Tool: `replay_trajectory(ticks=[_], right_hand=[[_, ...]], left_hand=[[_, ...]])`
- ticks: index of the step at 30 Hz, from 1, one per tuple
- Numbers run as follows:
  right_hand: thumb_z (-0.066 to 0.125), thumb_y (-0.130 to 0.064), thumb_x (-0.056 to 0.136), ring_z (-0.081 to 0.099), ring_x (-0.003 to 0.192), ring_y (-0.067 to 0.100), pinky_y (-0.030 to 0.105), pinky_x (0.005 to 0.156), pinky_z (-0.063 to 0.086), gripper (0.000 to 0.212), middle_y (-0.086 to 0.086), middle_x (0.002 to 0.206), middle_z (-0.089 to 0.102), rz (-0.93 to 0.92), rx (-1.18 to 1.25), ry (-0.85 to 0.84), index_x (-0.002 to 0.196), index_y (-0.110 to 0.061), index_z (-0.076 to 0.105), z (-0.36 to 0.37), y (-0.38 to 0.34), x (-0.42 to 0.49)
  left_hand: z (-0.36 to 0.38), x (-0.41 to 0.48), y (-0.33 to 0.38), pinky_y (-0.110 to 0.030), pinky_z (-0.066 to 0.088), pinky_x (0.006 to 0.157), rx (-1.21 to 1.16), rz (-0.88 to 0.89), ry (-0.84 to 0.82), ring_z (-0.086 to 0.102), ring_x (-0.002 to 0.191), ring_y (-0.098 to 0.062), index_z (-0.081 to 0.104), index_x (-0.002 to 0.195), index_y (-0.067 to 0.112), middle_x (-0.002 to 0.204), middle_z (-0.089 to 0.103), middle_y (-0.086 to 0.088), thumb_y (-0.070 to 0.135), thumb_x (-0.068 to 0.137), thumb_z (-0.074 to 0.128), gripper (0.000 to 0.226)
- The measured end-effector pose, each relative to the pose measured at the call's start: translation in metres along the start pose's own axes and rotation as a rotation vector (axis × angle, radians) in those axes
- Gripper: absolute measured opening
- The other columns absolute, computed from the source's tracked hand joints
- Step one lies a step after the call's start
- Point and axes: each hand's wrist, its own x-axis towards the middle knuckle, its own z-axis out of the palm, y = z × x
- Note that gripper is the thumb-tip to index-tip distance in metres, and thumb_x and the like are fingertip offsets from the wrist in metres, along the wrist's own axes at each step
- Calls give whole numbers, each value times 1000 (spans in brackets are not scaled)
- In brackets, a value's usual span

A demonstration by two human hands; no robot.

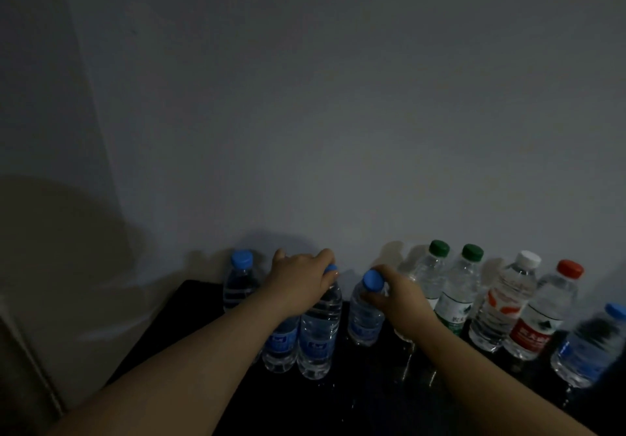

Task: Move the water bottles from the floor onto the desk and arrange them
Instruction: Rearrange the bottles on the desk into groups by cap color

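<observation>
left hand (301, 276) palm down, fingers curled over cap of upright blue-label bottle (320, 334) | right hand (399, 295) grips neck of tilted blue-capped bottle (364, 320) at its 3 o'clock | left wrist hides cap of neighbouring bottle (281, 344) | blurred bottle (589, 351) near frame's 4 o'clock edge | bottles hold clear water, rowed on dark tabletop (372, 395)

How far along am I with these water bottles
Done: the green-capped bottles, white-capped bottle and red-capped bottle stand on the desk by the wall. In hand: the left hand grips a blue-capped bottle's top, the right hand a second blue-capped bottle's neck. Left: lining those up; the floor is out of view.
</observation>
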Motion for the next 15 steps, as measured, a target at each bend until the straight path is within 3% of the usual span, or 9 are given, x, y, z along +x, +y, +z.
replay_trajectory(ticks=[7, 15], right_hand=[[62, -31, 88, 60, 102, 26, 31, 82, 46, 40, 13, 114, 64, -10, -91, -29, 120, -9, 52, -5, -4, 1], [64, -29, 87, 58, 96, 22, 30, 81, 45, 37, 13, 113, 63, 66, -37, -83, 115, -7, 54, -14, -1, 9]], left_hand=[[-1, -1, 0, -43, 24, 107, 14, -1, -10, 59, 98, -26, 42, 114, 20, 104, 67, -3, 41, 101, 25, 30], [0, -1, -1, -43, 24, 107, -11, -9, -20, 59, 100, -24, 42, 112, 21, 107, 67, -2, 41, 100, 26, 28]])
